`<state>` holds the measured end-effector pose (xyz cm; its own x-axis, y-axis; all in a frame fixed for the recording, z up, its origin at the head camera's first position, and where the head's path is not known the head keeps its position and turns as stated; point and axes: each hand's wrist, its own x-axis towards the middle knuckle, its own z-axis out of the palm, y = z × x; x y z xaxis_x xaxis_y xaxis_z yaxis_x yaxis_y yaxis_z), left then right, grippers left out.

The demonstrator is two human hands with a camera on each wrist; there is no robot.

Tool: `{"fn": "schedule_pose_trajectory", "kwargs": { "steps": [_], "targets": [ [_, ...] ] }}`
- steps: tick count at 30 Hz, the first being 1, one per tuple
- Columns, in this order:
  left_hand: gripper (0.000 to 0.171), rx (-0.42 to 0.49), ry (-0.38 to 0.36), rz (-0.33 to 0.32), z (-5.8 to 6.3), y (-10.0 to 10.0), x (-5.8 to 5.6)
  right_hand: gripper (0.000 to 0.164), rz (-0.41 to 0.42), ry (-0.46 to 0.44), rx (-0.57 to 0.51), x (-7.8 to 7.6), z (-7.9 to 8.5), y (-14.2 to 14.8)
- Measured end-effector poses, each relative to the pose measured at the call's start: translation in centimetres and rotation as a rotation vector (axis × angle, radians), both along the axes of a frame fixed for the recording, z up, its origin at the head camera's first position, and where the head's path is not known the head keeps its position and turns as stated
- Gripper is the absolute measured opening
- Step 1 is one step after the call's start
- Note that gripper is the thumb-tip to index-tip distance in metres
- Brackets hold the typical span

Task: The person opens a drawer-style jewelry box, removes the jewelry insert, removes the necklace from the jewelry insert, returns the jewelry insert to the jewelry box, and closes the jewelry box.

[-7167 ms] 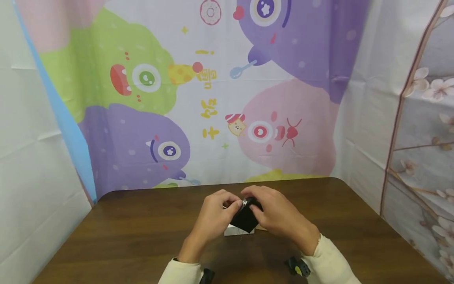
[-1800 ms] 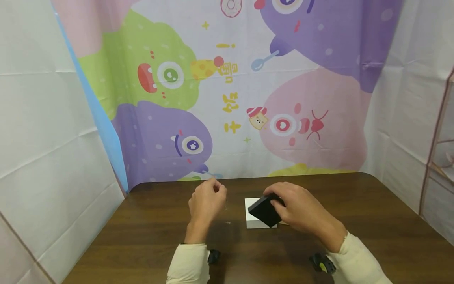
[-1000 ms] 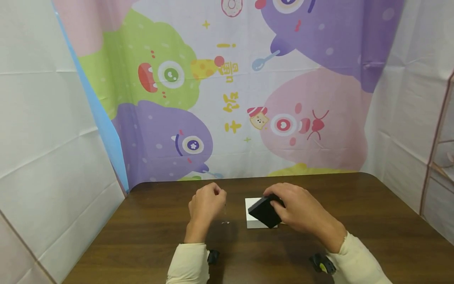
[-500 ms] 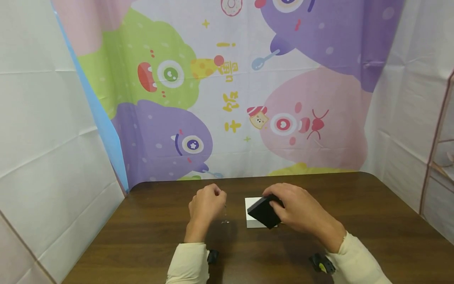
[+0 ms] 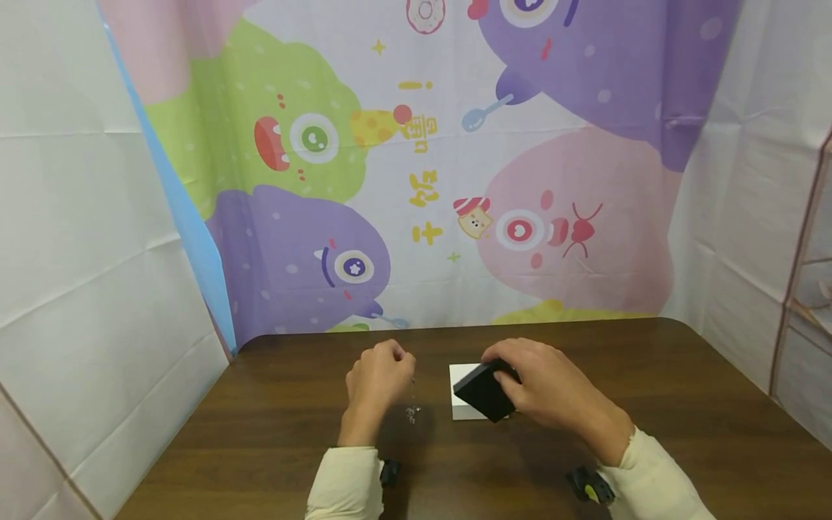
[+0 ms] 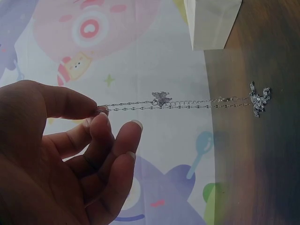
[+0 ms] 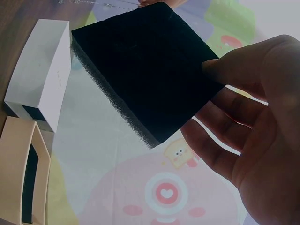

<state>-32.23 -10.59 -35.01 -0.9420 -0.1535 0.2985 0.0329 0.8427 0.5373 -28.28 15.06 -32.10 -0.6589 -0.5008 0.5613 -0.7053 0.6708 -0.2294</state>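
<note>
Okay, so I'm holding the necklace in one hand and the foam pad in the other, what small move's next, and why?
I'd probably set the foam pad on the table, because your left hand pinches the necklace, whose lower end hangs bunched, and your right hand may be needed to spread it.

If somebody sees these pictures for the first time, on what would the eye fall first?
Probably on the colourful cartoon backdrop, which rises behind the dark wooden table. Next may come the silver chain hanging from the left hand, then the black pad in the right hand, partly hiding the white box in the head view.
</note>
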Motion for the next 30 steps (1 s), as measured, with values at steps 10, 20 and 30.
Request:
{"fn": "schedule_pose_trajectory", "kwargs": {
  "steps": [10, 20, 30],
  "targets": [
    [0.018, 0.005, -0.001, 0.007, 0.04, -0.01, 0.15, 0.023, 0.0, 0.012, -0.001, -0.06, -0.08, 0.0],
    [0.025, 0.001, -0.026, 0.012, -0.12, 0.01, 0.15, 0.023, -0.001, 0.004, -0.004, 0.03, -0.05, -0.01],
    [0.032, -0.014, -0.036, 0.019, -0.2, 0.1, 0.02, 0.022, -0.005, 0.002, -0.008, -0.06, -0.01, 0.1]
  ]
}}
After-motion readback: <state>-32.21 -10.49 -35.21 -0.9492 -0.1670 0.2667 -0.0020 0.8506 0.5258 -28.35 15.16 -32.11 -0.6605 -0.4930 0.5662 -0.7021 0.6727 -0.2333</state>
